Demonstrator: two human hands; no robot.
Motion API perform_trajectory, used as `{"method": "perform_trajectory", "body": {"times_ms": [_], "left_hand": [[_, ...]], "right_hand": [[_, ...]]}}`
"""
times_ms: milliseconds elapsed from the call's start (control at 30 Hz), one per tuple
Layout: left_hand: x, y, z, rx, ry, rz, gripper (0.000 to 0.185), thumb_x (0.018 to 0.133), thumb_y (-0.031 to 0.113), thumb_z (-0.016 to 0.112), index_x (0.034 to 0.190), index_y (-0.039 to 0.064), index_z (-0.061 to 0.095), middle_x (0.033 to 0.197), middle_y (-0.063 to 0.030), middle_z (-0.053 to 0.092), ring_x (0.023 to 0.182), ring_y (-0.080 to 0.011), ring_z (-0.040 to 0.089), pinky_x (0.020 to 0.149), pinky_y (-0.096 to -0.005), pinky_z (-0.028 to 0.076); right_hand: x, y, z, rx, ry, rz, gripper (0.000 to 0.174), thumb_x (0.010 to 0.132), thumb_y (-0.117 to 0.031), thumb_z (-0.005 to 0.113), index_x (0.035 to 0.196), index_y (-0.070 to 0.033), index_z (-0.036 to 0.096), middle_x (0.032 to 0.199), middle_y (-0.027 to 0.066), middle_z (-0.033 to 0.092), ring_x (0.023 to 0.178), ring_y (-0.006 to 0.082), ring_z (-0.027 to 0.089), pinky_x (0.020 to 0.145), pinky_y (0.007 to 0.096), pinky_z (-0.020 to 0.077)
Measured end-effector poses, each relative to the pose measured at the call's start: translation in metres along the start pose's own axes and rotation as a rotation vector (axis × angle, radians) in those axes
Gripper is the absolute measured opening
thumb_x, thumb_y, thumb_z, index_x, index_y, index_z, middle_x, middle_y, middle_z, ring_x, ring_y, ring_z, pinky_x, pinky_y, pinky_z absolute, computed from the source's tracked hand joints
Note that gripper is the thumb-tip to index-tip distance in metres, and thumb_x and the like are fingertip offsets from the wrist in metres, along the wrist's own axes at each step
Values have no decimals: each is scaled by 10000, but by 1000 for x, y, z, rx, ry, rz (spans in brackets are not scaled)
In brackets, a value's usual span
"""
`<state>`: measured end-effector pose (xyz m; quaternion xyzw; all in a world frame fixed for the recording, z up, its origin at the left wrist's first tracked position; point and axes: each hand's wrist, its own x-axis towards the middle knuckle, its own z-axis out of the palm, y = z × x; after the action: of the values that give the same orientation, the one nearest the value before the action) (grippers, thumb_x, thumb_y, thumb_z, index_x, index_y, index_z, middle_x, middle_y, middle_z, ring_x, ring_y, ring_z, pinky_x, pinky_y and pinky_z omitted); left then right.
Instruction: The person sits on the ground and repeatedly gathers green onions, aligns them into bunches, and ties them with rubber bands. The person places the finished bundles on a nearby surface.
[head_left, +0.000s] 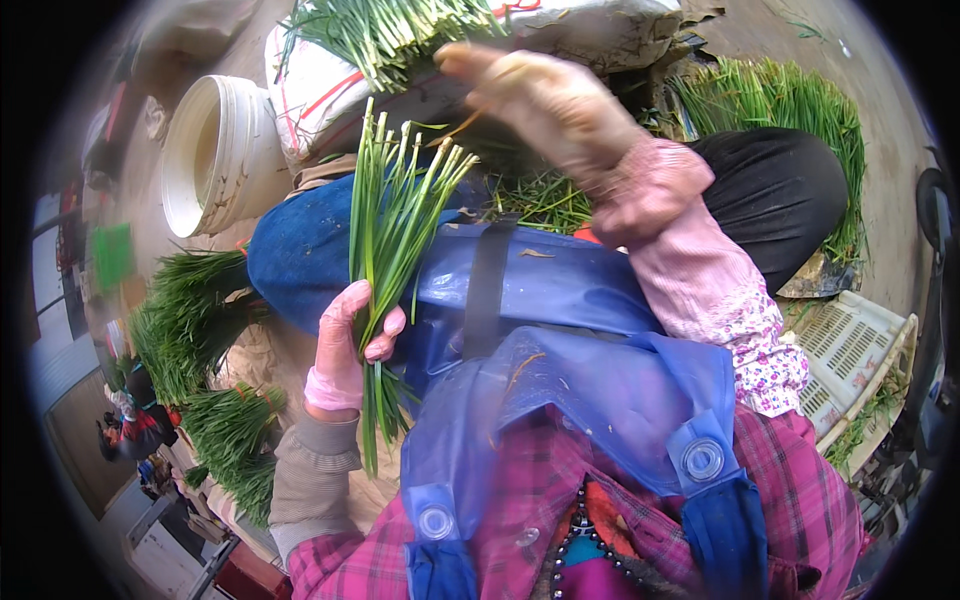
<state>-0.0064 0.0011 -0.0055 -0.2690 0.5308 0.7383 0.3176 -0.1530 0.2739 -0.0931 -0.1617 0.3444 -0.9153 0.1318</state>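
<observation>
My left hand (356, 337), in a thin pinkish glove, is closed around a small bunch of long green leafy stalks, likely garlic chives (390, 217), their pale cut ends pointing away from me. My right hand (551, 101), blurred, is raised to the right of the bunch, with nothing seen in its grip; a thin yellowish leaf shows near its fingers. Just past it, a pile of the same stalks (397, 34) lies on a white woven sack (315, 97) with red stripes. Loose green trimmings (536, 201) lie between my legs, beyond the blue plastic apron (555, 281).
A white plastic bucket (225, 157) stands tilted at the left. Tied green bundles (187, 322) lie beside my left knee, more (236, 435) nearer me. A large heap of greens (780, 112) stands beyond my right knee, and a white plastic crate (851, 364) is at the right.
</observation>
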Motion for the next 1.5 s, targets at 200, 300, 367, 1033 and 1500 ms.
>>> {"method": "perform_trajectory", "body": {"times_ms": [200,300,367,1033,1500], "left_hand": [[-2,1,4,163,93,72,309,927,343,553,1051,60,550,704,-51,580,452,-42,359,415,-176,255],[3,3,15,289,97,113,293,930,318,549,1058,54,561,687,-48,579,456,-38,357,420,-186,253],[2,2,22,314,81,141,276,928,297,551,1054,52,570,690,-38,578,467,-33,363,428,-181,257],[-4,-4,-22,442,91,138,448,904,395,546,906,-36,669,441,71,347,353,-28,247,374,-219,145],[0,7,-22,391,57,44,324,856,276,598,871,-36,682,593,18,562,393,-9,266,384,-207,147]], "right_hand": [[-7,-56,-11,-996,-91,189,349,882,-414,605,1056,-129,708,1310,110,563,1248,271,478,1060,422,342],[5,-5,5,-1247,-235,-173,451,818,-550,612,1070,-192,720,1331,129,528,1272,308,422,1079,403,317],[0,31,14,-1346,-64,74,452,867,-518,585,1049,-129,725,1367,137,502,1306,307,400,1074,379,330],[-5,14,-15,-860,-236,272,502,841,-315,697,1279,-100,581,1170,125,646,1081,182,605,922,269,464],[14,-7,-17,-1262,-322,-44,416,796,-485,659,1096,-200,698,1389,141,464,1335,321,357,1099,375,297]]}}
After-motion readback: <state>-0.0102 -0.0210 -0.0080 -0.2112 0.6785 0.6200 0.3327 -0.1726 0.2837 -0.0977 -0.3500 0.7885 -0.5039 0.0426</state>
